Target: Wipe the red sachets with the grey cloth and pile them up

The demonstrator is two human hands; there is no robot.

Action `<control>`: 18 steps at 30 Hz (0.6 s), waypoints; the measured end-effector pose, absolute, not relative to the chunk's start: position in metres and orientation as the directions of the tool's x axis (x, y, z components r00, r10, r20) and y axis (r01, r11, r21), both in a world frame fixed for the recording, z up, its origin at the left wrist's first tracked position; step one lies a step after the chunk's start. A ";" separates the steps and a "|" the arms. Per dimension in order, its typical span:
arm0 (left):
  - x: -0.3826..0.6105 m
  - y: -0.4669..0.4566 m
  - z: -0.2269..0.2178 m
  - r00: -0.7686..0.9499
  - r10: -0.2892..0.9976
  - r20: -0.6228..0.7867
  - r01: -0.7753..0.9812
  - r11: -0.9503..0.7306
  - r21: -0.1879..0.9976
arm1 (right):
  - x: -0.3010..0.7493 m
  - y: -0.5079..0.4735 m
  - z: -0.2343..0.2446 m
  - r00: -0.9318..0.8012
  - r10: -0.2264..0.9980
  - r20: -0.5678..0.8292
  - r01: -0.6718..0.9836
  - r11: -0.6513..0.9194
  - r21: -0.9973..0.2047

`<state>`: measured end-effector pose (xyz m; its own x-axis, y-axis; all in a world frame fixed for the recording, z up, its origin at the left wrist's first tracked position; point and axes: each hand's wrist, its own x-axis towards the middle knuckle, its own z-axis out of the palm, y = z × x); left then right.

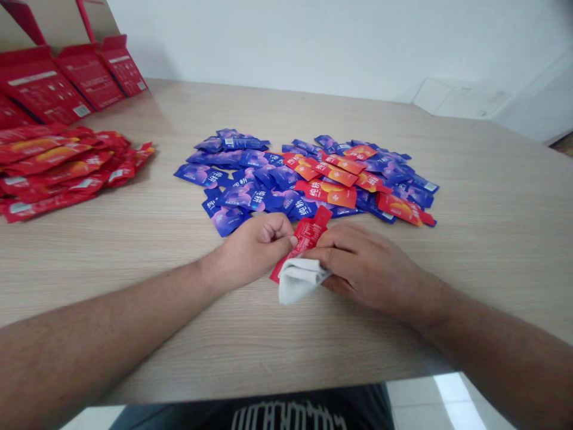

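Across the pale wooden table point(268, 352), 2 forearms point(147, 322) are angled inward, and a red sachet point(310, 232) is pinched by the curled left hand point(256, 248), its near end overlapped by a white cloth point(299, 282) clasped by the right hand point(373, 269), just beyond which blue and orange sachets point(333, 194) are heaped, red packets point(67, 170) piled leftward.

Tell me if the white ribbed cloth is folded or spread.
Folded, not spread: the white ribbed cloth forms a bundle with overlapping layers, held in the right hand.
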<state>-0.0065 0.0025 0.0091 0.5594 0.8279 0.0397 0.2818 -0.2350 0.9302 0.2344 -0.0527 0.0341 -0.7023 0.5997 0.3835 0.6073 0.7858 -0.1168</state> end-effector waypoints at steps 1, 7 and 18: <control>-0.006 0.003 0.009 0.568 0.822 0.039 0.277 -0.235 0.932 | 0.237 -0.050 0.035 -0.682 0.613 0.399 0.628 0.771 -0.112; -0.007 0.001 0.010 0.582 0.813 0.021 0.248 -0.202 0.948 | 0.244 -0.037 0.030 -0.466 0.734 0.494 0.767 0.613 -0.188; -0.008 0.002 0.009 0.600 0.800 0.017 0.247 -0.205 0.947 | 0.245 -0.037 0.027 -0.433 0.753 0.496 0.791 0.581 -0.191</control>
